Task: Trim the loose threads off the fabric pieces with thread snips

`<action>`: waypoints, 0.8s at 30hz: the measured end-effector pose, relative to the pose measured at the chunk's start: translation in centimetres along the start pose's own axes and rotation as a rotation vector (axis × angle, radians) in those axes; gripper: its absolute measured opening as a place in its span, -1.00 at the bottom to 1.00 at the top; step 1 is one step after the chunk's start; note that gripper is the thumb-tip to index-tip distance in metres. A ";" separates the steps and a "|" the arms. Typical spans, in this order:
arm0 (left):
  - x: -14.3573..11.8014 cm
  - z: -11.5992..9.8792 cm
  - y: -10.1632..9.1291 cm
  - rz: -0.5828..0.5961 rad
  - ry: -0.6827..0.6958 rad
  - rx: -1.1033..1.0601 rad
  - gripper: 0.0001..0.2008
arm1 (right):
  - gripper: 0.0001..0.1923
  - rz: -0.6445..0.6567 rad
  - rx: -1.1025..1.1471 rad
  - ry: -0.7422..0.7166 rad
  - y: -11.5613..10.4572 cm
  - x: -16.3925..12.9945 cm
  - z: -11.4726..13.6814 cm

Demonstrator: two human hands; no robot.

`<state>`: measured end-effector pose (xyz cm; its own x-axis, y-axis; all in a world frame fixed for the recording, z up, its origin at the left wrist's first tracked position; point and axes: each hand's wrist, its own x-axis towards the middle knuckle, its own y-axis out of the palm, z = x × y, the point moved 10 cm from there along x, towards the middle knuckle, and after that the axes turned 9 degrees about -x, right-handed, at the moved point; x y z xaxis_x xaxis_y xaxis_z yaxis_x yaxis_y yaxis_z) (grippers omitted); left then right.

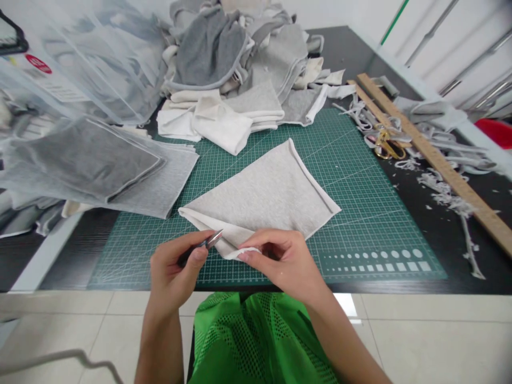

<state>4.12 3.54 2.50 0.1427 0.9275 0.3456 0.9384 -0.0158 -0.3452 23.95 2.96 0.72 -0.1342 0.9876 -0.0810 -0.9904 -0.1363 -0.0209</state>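
Note:
A light grey piece of fabric (264, 186) with pale rolled edges lies at an angle on the green cutting mat (352, 213). Its near corner is lifted a little, and my right hand (282, 261) pinches the white edge there between thumb and fingers. Closed around a small pair of thread snips (214, 238), my left hand (178, 269) is just left of that corner. The metal tips of the snips point right, over the fabric's folded near edge. The rest of the snips is hidden in my fingers.
Grey fabric pieces (96, 160) are stacked on the left, by a clear plastic bag (116, 64). A heap of grey and white cloth (212, 48) stands at the back. Gold-handled scissors (388, 146), a wooden ruler (436, 154) and fabric scraps (444, 186) lie on the right.

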 end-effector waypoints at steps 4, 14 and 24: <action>0.2 -0.3 0.9 0.093 0.014 -0.124 -0.66 | -0.93 -0.048 -0.222 -0.202 -0.5 -1.2 1.9; 0.9 -1.5 1.6 0.174 0.043 -0.178 -0.66 | -0.78 -0.061 -0.494 -0.548 -2.1 -4.4 3.9; 1.2 -3.1 2.0 0.172 0.104 -0.083 -0.74 | -0.74 0.167 -0.656 -0.607 -0.2 -5.5 3.9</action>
<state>7.13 3.52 4.91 0.3309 0.8649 0.3774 0.9194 -0.2053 -0.3355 24.72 -2.12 5.09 -0.4525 0.7964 0.4012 -0.7644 -0.1147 -0.6344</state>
